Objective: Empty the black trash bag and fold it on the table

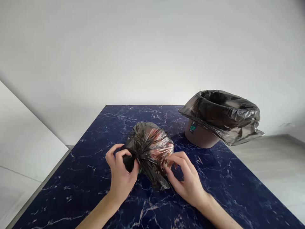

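Observation:
A filled black garbage bag (152, 143), thin enough to show reddish contents, rests on the dark blue marbled table (95, 190). Its neck is gathered into a twist on the near side, with loose plastic spreading from it. My left hand (121, 171) is closed on the gathered plastic at the left of the twist. On the other side, my right hand (184, 178) has its thumb and fingers bent around the bag's right edge, pinching the plastic there. What lies inside the bag cannot be made out.
A brown bin (200, 136) with a small dark label stands at the table's right rear. A black liner (221, 108) is folded over its rim and hangs past the table edge. Behind the table rises a pale wall (143, 54); a white panel (26, 136) is at the left.

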Demonstrator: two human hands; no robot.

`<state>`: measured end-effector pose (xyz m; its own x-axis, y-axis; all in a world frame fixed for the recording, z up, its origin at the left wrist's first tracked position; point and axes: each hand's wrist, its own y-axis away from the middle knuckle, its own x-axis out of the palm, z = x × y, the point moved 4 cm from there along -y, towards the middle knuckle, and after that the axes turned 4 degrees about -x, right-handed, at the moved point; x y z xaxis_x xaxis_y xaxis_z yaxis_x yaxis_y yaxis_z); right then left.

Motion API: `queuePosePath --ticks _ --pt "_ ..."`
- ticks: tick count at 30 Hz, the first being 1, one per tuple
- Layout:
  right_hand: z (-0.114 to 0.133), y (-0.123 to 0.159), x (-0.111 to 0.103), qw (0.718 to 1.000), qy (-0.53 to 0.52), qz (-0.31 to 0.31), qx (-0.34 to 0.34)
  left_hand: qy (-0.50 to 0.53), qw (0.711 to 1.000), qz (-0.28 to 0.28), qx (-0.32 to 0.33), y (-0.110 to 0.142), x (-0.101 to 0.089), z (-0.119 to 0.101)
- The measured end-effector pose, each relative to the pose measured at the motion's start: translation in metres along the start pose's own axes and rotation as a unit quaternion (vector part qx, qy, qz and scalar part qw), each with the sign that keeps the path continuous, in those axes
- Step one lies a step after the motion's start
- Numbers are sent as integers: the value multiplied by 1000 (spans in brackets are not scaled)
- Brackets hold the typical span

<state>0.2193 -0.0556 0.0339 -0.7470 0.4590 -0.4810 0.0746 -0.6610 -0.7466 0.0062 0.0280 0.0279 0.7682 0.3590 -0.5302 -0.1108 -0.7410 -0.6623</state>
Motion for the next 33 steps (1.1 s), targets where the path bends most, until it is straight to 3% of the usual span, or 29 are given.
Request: queuePosePath --ticks 5,11,21,28,33 --pt "20 -52 7 987 64 135 -57 -54 998 36 21 3 4 1" --pt "40 -100 16 940 168 295 -37 -40 998 44 2 4 6 8" --pt "37 -111 11 913 168 373 9 -24 998 40 31 5 3 1" --pt "18 -107 -12 922 47 381 60 -17 998 47 41 6 5 1" --pt "-5 -108 -25 912 -41 394 105 15 998 50 31 6 4 2"
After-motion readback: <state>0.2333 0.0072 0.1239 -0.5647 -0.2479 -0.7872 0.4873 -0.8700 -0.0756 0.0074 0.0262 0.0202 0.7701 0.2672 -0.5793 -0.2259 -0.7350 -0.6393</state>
